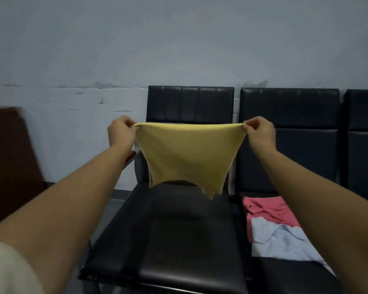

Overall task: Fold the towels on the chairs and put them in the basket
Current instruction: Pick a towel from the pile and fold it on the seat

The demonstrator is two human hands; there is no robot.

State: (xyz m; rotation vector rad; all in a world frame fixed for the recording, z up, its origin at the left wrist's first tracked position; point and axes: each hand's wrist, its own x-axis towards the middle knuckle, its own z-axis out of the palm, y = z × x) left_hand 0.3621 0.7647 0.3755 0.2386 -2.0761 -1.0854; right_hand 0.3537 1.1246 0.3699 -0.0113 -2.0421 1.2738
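Item, yellow towel (186, 154): we pinch its top corners, left hand (121, 132) and right hand (260, 132) level, long edge taut between our fingers, cloth hanging below, above the chair (179, 230).

We face a pale blue-grey wall (179, 39), its paint cracked and peeling, with black padded chairs (189, 230) ranged against it and a reddish-brown board (9, 155) at left.

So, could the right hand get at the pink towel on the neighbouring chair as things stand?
Probably yes, once freed: the right hand is pinching a corner of the yellow towel. The pink towel lies lower down, with nothing over it but the light blue towel on its near part.
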